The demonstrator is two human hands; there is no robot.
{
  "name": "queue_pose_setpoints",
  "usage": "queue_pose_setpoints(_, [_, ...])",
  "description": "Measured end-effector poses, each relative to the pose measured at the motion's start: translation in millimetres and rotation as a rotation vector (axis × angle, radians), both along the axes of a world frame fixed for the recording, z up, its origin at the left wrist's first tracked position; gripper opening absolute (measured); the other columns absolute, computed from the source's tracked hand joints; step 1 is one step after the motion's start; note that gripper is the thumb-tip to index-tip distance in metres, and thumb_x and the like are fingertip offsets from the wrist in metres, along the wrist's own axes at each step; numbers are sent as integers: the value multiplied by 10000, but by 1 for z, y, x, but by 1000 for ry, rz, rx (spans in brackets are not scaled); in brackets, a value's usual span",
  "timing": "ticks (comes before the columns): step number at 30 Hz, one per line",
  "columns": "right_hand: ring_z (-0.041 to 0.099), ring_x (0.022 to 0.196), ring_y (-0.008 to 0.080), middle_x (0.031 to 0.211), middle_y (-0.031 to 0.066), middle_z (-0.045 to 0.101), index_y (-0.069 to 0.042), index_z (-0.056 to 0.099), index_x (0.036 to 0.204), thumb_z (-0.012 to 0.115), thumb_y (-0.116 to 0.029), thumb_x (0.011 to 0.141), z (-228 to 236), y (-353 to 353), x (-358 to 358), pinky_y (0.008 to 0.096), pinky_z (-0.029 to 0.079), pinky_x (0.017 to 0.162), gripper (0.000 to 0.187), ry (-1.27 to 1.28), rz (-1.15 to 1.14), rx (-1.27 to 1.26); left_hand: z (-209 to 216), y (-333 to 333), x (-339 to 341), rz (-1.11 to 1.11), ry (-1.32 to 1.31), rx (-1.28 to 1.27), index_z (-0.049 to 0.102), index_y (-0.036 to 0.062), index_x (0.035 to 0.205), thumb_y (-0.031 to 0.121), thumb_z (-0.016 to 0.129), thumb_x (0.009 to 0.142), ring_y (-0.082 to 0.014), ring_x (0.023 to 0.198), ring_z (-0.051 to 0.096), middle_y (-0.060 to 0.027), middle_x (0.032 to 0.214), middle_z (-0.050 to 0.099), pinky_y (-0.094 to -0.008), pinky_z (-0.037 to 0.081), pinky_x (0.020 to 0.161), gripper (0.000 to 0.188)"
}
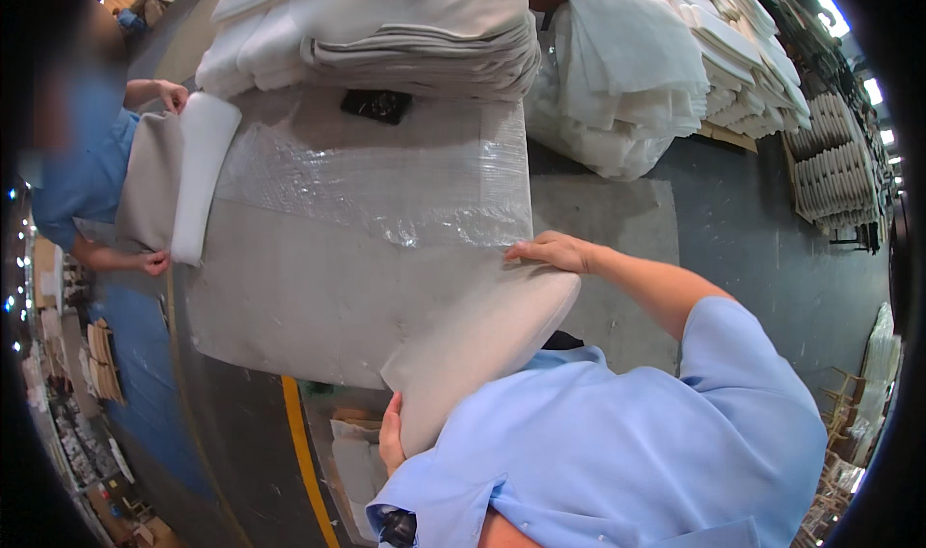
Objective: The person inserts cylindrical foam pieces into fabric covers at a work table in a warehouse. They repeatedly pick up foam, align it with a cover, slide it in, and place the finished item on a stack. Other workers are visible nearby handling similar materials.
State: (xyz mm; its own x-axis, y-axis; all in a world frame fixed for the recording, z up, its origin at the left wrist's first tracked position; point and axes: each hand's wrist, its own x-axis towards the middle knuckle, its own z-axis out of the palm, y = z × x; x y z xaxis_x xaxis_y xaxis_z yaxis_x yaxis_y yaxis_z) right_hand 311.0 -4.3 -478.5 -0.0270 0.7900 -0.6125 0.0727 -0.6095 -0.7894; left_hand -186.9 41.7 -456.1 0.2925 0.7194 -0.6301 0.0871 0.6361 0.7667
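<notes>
A beige fabric-covered cushion [487, 347] leans against my front at the table's near edge, one long side curved. My left hand [392, 434] grips its lower left end, with the fingers partly hidden behind it. At the upper right end, my right hand [552, 251] holds the cushion's corner, fingers bent over the edge beside the tabletop. Under its upper part lies the grey-covered table [289, 297], with a sheet of clear plastic film [386, 177] across its middle.
At the table's far side stands a stack of beige covers and white foam pads [424, 46], with a dark object [376, 106] before it. On the left, a co-worker in blue holds a white foam pad [205, 177] and beige cloth. Wrapped white sheets [627, 66] stand at right.
</notes>
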Motion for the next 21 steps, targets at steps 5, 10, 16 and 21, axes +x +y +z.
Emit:
queue_pose_setpoints(5, [584, 1361, 318, 1478, 209, 615, -61, 541, 1549, 590, -584, 1056, 24, -44, -27, 461, 498, 1096, 721, -133, -706, -26, -11, 3, -23, 51, 43, -498, 568, -51, 1495, 445, 535, 1122, -247, 1291, 626, -163, 1478, 627, -385, 484, 1107, 621])
queue_pose_setpoints(10, [634, 1291, 302, 1451, 86, 616, -181, 493, 1539, 631, -565, 1024, 70, -95, -77, 561, 569, 1018, 657, 621, -821, 7, -12, 3, -26, 1, 90, -283, 588, -63, 1443, 499, 605, 1086, -264, 1158, 693, -166, 1358, 694, -413, 526, 1052, 666])
queue_pose_setpoints(16, [595, 1303, 231, 1397, 69, 608, -140, 465, 1529, 751, -391, 948, 151, -39, -32, 457, 557, 1043, 694, 471, -877, 474, 24, 6, 45, 140, -195, 126, 394, -21, 1569, 425, 765, 1009, -277, 1279, 612, -188, 1455, 581, -436, 532, 1056, 806])
queue_pose_setpoints(21, [537, 1376, 295, 1533, 130, 499, -102, 375, 1581, 841, -281, 921, 178, -21, -90, 513, 501, 1100, 827, 511, -772, 688, 70, -23, 108, 24, -440, 329, 198, 162, 1677, 255, 752, 1029, -260, 1290, 594, -127, 1571, 479, -373, 574, 987, 858])
